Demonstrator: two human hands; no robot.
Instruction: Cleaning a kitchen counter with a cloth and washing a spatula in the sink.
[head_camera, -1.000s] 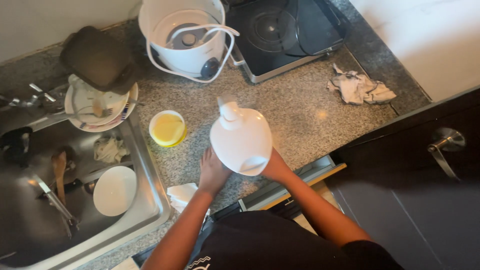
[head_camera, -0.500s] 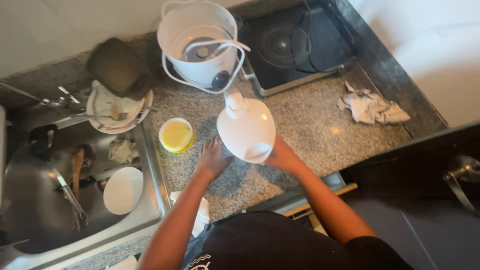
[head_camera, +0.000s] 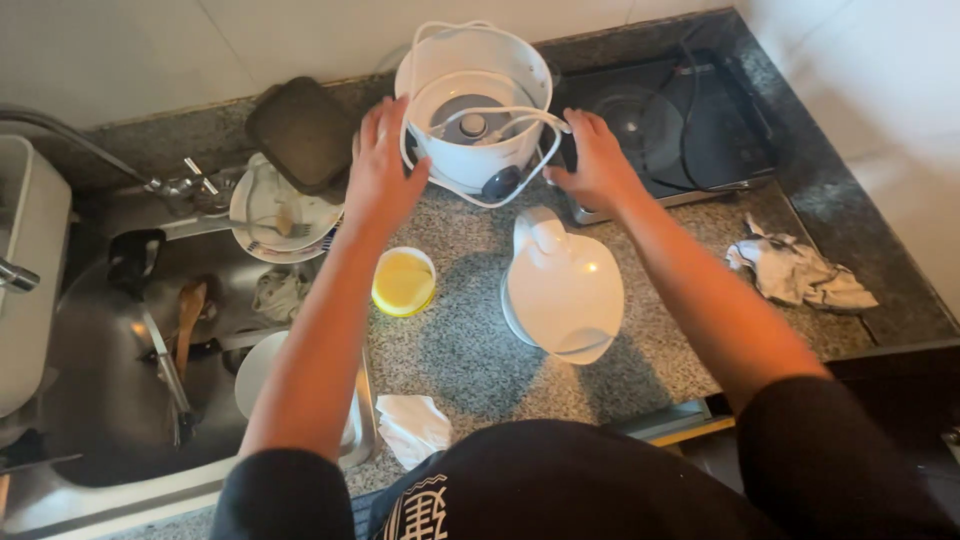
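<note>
A white round appliance base (head_camera: 474, 100) with its white cord (head_camera: 470, 185) looped over it stands at the back of the speckled counter (head_camera: 470, 360). My left hand (head_camera: 382, 170) is against its left side and my right hand (head_camera: 597, 160) against its right side, fingers spread; whether they grip it is unclear. A white lidded jug (head_camera: 565, 285) stands on the counter between my forearms, no hand on it. A small yellow lid (head_camera: 403, 281) lies to its left.
A black induction hob (head_camera: 690, 125) sits at the back right, a crumpled cloth (head_camera: 795, 272) beside it. On the left a steel sink (head_camera: 110, 390) holds utensils and a white bowl (head_camera: 262, 370). Stacked plates (head_camera: 280, 215) and a dark square pan (head_camera: 302, 133) are behind it.
Both hands have let go of the white jug, which now stands on the counter, and have moved back to the sides of the white appliance base.
</note>
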